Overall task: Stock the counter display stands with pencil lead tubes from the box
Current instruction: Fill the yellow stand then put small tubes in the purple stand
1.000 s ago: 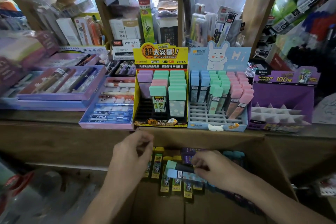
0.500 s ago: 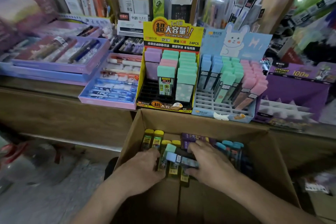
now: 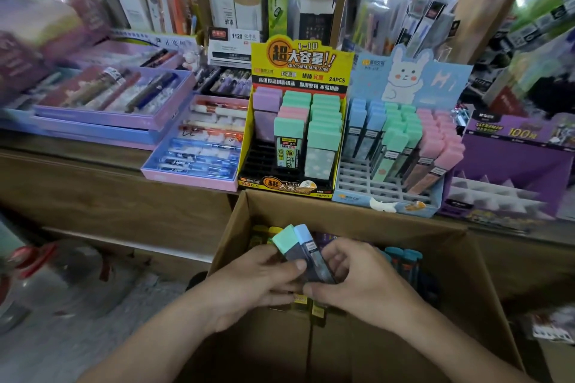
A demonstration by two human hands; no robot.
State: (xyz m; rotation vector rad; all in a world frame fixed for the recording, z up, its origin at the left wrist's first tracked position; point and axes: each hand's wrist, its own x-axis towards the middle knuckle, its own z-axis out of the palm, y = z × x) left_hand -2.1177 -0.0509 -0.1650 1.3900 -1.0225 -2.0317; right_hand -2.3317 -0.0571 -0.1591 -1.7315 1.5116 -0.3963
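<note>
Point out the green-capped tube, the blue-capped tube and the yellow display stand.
green-capped tube (image 3: 283, 239): head view, on its mint cap.
blue-capped tube (image 3: 302, 232): head view, on its blue cap.
yellow display stand (image 3: 300, 59): head view, on its printed header card.

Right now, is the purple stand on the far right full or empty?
Empty: the purple stand shows only bare white dividers in its slots.

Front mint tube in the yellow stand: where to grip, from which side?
Probably the cap of the mint tube, pinched from above and the front: it stands upright in its slot, slots before it and left are empty, while a patterned tube crowds its right.
</note>
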